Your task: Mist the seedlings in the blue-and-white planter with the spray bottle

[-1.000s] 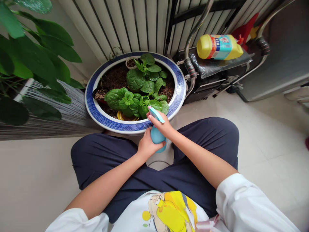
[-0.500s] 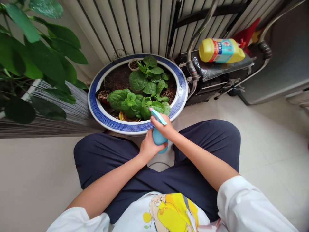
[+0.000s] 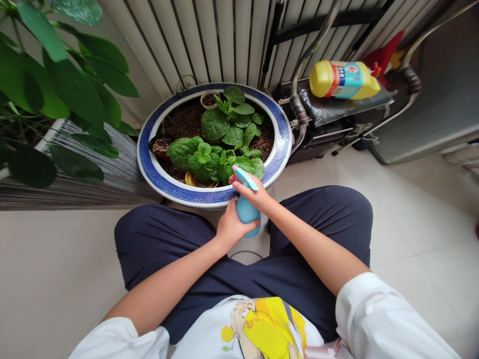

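A light blue spray bottle (image 3: 247, 211) is held upright between my hands, just over the near rim of a large planter (image 3: 164, 188) with a blue and white edge. My left hand (image 3: 231, 225) wraps around the bottle's body. Around the spray head and trigger, my right hand (image 3: 256, 194) is closed, its fingers partly hidden by the head. The pink nozzle (image 3: 235, 168) points at leafy green plants (image 3: 209, 157) growing in dark soil (image 3: 183, 122). Some of the leaves look wet.
A small white pot (image 3: 208, 100) and a yellow-rimmed pot (image 3: 202, 182) sit in the planter. At right, a yellow bottle (image 3: 344, 80) lies on a folded metal-framed cart (image 3: 322, 134). Large leaves (image 3: 75, 94) hang at the left. A radiator (image 3: 224, 45) stands behind.
The fingers of my right hand have shifted slightly at the spray head's trigger. The view has moved a little; the bottle stays in both hands.
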Demonstrator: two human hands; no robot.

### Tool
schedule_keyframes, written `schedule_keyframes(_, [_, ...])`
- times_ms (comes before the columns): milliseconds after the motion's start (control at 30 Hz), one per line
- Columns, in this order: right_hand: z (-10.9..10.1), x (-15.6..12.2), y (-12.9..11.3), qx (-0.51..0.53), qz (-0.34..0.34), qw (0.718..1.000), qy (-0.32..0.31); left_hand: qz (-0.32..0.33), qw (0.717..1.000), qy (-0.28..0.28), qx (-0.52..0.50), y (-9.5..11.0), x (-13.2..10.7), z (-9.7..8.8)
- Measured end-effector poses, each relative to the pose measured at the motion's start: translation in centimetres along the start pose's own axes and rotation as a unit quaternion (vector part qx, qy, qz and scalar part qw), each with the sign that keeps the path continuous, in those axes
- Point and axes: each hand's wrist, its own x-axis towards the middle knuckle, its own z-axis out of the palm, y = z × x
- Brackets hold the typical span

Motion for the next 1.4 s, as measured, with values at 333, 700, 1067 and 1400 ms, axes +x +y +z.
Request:
schedule_keyframes(333, [0.1, 0.1, -0.3, 0.011, 0.05, 0.999, -0.004, 0.002, 1.0, -0.004, -0.001, 0.1, -0.1, -0.1])
schedule_keyframes(700, [0.5, -0.5, -0.2, -0.069, 0.021, 0.996, 0.052, -0.004, 1.0, -0.012, -0.002, 0.1, 0.0, -0.1])
schedule_keyframes(1067, [0.4, -0.1, -0.7, -0.044, 0.028, 0.998, 0.038, -0.002, 1.0, -0.003, -0.002, 0.1, 0.0, -0.1])
schedule_keyframes(1400, [0.6, 0.1, -1.1, -0.116, 0.013, 0.993, 0.032, 0.001, 0.999, 0.0, -0.053, -0.3, 0.1, 0.2])
